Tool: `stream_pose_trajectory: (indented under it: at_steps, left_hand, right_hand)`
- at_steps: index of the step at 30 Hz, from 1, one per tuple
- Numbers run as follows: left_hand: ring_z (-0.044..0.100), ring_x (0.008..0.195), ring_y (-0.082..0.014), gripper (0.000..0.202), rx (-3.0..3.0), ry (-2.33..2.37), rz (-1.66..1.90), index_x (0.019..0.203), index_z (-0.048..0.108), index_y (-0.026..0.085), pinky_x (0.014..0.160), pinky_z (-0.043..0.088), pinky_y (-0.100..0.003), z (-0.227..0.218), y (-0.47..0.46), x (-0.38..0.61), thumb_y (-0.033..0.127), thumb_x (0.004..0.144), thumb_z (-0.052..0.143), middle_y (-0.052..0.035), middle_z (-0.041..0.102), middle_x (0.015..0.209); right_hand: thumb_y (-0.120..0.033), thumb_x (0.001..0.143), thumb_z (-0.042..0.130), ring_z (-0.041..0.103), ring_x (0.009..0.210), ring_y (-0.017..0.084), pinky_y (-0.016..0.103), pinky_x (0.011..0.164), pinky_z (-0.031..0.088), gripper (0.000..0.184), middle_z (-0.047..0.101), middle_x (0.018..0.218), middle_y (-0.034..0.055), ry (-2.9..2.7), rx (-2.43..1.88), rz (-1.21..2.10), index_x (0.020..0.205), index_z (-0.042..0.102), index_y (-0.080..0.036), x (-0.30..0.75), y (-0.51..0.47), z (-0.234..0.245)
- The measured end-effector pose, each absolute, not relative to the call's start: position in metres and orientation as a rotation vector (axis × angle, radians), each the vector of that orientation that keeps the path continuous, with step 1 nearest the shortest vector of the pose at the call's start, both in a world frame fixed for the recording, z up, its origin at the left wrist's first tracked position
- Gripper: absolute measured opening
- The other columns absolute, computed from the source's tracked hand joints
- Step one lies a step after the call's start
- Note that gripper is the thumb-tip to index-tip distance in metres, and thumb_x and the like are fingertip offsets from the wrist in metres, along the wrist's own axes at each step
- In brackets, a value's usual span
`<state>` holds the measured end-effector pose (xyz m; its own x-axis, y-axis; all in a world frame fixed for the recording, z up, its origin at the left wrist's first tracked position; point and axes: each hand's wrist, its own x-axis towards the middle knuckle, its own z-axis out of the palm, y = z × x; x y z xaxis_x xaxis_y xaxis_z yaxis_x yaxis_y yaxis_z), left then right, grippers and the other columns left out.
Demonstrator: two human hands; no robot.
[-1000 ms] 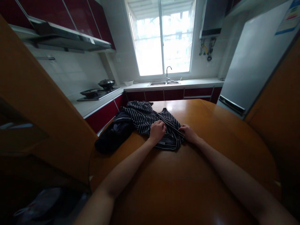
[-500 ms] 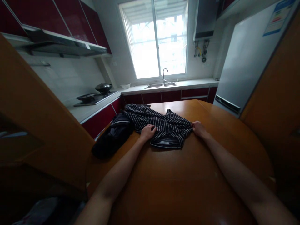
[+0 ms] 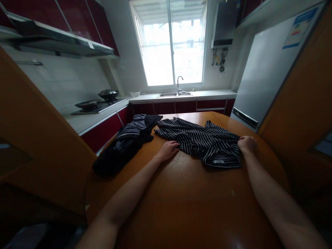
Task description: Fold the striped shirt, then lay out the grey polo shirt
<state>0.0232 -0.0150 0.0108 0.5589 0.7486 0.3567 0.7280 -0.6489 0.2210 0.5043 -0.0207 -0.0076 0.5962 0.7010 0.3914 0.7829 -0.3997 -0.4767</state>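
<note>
A black shirt with white stripes (image 3: 199,138) lies rumpled across the wooden table, its neckline towards me with a pale label inside. At its right edge, my right hand (image 3: 247,143) is closed around a bit of the cloth, probably the sleeve. My left hand (image 3: 168,151) rests low on the table at the shirt's near left edge, fingers together and bent onto the striped fabric; their tips are partly hidden. Left of the shirt, a separate heap of black and grey clothing (image 3: 124,147) lies apart from both hands.
The round wooden table (image 3: 186,207) fills the foreground. Behind it run a white counter with a sink (image 3: 168,94) and a stove (image 3: 90,107) with pans. A fridge (image 3: 269,69) stands at the right, and wooden panels flank both sides.
The striped shirt has slid right with my right hand, coming away from the dark clothing heap and spreading wider. My left hand has shifted slightly right. The view has turned a little.
</note>
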Motion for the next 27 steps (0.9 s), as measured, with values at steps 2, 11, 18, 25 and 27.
stream_pose_trajectory:
  at_steps: [2, 11, 18, 25, 27]
  left_hand:
    - [0.061, 0.117, -0.0229, 0.03, 2.752, 1.296, 0.623, 0.122, 0.07, 0.024, 0.107, 0.044, -0.038, 0.014, -0.016, 0.025, 0.027, 0.093, 0.063, -0.0075, 0.068, 0.124]
    - [0.059, 0.109, -0.0244, 0.029, 2.877, 1.348, 0.582, 0.123, 0.069, 0.027, 0.099, 0.044, -0.038, 0.015, -0.022, 0.033, 0.029, 0.094, 0.064, -0.0056, 0.069, 0.115]
    - [0.058, 0.103, -0.0234, 0.02, 2.861, 1.366, 0.545, 0.111, 0.074, 0.025, 0.095, 0.044, -0.037, 0.017, -0.019, 0.035, 0.031, 0.095, 0.062, -0.0061, 0.067, 0.109]
    - [0.061, 0.092, -0.0204, 0.018, 2.819, 1.246, 0.689, 0.094, 0.076, 0.023, 0.087, 0.046, -0.034, 0.022, -0.024, 0.036, 0.017, 0.092, 0.059, -0.0038, 0.071, 0.094]
    - [0.062, 0.091, -0.0197, 0.018, 2.763, 1.271, 0.85, 0.095, 0.074, 0.022, 0.089, 0.046, -0.034, 0.023, -0.025, 0.037, 0.017, 0.093, 0.057, -0.0038, 0.071, 0.094]
  right_hand:
    - [-0.015, 0.081, 0.051, 0.059, 0.108, 0.035, 0.047, 0.089, 0.046, 0.031, 0.068, 0.11, 0.0205, -1.139, -2.147, -0.252, 0.095, 0.079, -0.017, 0.493, -0.018, 0.002]
    - [-0.029, 0.092, 0.057, 0.06, 0.102, 0.023, 0.034, 0.096, 0.042, 0.022, 0.069, 0.104, 0.0087, -2.007, -1.52, -0.048, 0.098, 0.076, -0.019, 0.385, -0.056, 0.046]
    - [-0.045, 0.085, 0.07, 0.06, 0.102, 0.026, 0.035, 0.089, 0.044, 0.039, 0.067, 0.107, 0.0098, -2.531, -1.406, 0.078, 0.114, 0.07, -0.02, 0.325, -0.123, 0.041]
    - [-0.009, 0.085, 0.054, 0.065, 0.096, 0.021, 0.028, 0.087, 0.044, 0.021, 0.07, 0.1, 0.0101, -2.387, -1.595, 0.183, 0.097, 0.071, -0.016, 0.314, -0.123, 0.035]
    - [-0.007, 0.084, 0.055, 0.066, 0.095, 0.02, 0.027, 0.086, 0.044, 0.023, 0.071, 0.1, 0.0098, -2.388, -1.527, 0.276, 0.095, 0.073, -0.016, 0.31, -0.13, 0.037]
